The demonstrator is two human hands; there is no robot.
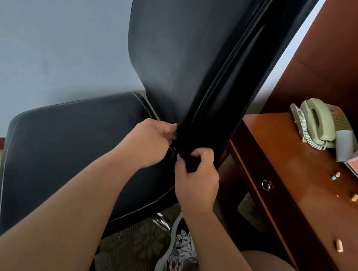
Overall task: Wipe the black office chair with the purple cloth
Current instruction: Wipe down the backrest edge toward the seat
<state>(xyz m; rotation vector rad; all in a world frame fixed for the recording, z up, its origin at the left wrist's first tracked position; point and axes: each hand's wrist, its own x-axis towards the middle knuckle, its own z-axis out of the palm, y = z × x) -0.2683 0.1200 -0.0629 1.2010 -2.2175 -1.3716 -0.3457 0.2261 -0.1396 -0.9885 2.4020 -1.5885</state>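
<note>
The black office chair [184, 52] fills the middle of the view, its tall backrest rising from the seat cushion [69, 148] at lower left. My right hand [197, 181] grips a bunched dark purple cloth [189, 161] against the lower side edge of the backrest. My left hand [152, 143] holds the backrest's bottom edge just left of the cloth, fingers curled round it. Most of the cloth is hidden inside my right fist.
A reddish wooden desk [299, 180] with drawers stands close on the right, carrying a pale green telephone [318, 124], papers and small pegs. A pale wall is behind the chair. My shoe [178, 255] and knee are on the patterned carpet below.
</note>
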